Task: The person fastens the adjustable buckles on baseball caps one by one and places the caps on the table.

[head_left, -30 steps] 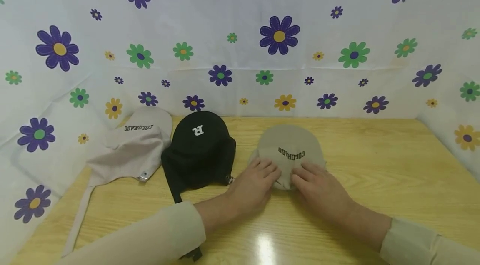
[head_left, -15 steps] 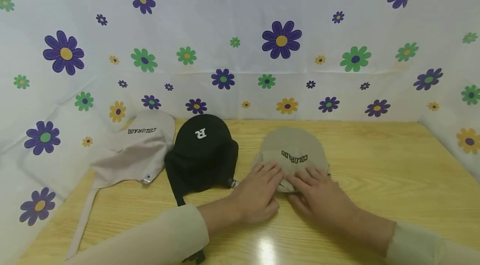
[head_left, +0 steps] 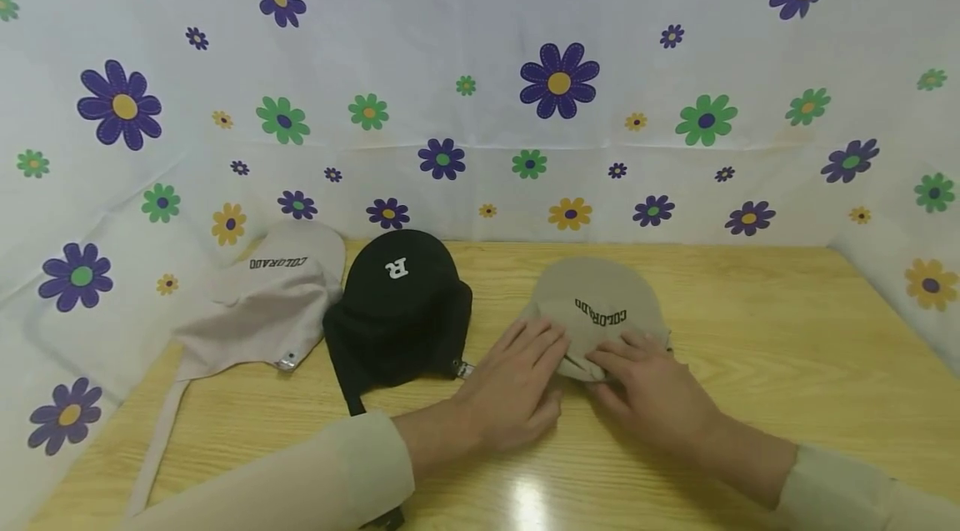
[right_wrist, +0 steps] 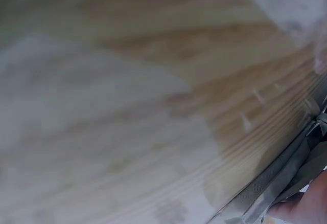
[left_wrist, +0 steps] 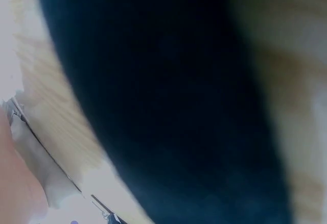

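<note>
A beige baseball cap (head_left: 626, 285) lettered COLORADO lies on the wooden table, right of centre in the head view. My left hand (head_left: 517, 385) rests on its near left part, fingers fairly straight and thumb off the cloth. The near edge is pinched by my right hand (head_left: 652, 389), with fingers on top and thumb lower down. In the right wrist view, that thumb (right_wrist: 306, 206) touches the cap's folded cloth and straps (right_wrist: 278, 183). The left wrist view holds a blurred dark band and, at its left edge, part of my hand (left_wrist: 18, 183) beside the cap (left_wrist: 46, 170).
A black cap (head_left: 397, 306) with a white R lies left of my left hand, its strap running under my sleeve. Farther left is a pale COLORADO cap (head_left: 262, 314) with a strap toward the front. A flower-patterned cloth (head_left: 487, 31) hangs behind the table (head_left: 750, 306).
The beige cap has shifted slightly right. My right hand has closed in on its near edge, thumb lower, and my left hand's thumb has spread away from the cap.
</note>
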The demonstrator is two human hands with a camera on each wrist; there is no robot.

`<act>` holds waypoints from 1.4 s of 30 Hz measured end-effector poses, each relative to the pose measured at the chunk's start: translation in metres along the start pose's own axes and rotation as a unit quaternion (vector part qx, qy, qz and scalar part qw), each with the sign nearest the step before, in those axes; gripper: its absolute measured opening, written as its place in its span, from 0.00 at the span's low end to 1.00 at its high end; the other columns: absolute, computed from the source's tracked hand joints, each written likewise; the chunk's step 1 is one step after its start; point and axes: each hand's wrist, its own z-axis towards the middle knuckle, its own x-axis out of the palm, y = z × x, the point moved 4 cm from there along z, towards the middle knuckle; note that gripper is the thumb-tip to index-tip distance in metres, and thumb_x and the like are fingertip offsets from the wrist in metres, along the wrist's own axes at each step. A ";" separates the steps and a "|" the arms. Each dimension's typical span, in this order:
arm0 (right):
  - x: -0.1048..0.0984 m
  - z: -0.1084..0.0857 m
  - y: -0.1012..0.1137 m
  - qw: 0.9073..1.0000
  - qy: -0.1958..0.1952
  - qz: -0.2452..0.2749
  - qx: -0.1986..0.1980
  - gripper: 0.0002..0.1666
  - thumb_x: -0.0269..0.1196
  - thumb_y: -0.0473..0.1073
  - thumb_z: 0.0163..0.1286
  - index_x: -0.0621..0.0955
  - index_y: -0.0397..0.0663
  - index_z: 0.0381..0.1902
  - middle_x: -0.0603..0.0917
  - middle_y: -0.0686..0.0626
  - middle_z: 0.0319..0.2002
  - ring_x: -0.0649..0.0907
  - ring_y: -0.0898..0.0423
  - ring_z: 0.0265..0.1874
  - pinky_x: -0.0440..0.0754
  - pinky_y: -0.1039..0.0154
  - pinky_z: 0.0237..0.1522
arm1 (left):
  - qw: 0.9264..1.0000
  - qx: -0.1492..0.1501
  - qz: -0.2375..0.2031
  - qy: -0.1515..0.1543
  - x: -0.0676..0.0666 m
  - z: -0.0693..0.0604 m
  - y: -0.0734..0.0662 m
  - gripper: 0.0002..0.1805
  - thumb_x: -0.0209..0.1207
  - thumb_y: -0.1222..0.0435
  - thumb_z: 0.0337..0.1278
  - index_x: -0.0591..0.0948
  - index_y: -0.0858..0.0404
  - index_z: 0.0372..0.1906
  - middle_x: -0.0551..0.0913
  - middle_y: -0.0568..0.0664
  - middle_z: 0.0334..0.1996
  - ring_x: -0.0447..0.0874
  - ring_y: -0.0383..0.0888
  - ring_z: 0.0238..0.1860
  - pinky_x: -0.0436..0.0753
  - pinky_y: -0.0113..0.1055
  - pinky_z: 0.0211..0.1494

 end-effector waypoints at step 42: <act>-0.030 -0.048 -0.091 0.987 0.023 -0.007 0.159 0.23 0.70 0.53 0.61 0.83 0.44 0.48 0.86 0.44 0.43 0.84 0.45 0.44 0.82 0.43 0.43 | 0.998 0.027 0.057 -0.017 0.001 -0.051 0.044 0.30 0.46 0.51 0.73 0.70 0.64 0.71 0.68 0.55 0.73 0.60 0.51 0.77 0.59 0.50 0.78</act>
